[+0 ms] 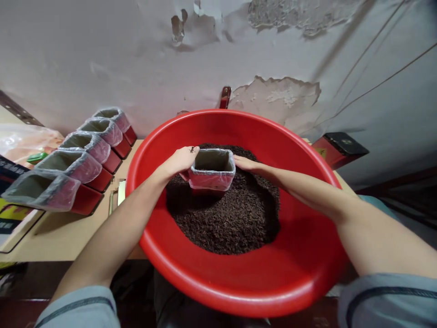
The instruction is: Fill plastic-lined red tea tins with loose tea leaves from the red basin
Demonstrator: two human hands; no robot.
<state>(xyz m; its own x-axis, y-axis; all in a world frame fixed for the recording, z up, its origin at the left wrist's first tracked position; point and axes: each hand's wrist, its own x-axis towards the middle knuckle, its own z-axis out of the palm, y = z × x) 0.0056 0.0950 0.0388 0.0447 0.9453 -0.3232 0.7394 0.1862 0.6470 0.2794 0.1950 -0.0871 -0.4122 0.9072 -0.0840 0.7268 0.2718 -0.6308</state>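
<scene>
A red tin with a clear plastic liner folded over its rim is held over dark, loose bits that look like tea leaves. The leaves lie in a large red basin. At the tin's left side, my left hand is closed on it, thumb by the rim; a few dark specks cling to the thumb. My right hand presses against the tin's right side, its lower fingers hidden. The grey inner walls of the tin show, but its bottom is out of sight.
Several more lined red tins stand in a row left of the basin on a tan table. A red box with a black top is at the right. Behind the basin rises a peeling wall.
</scene>
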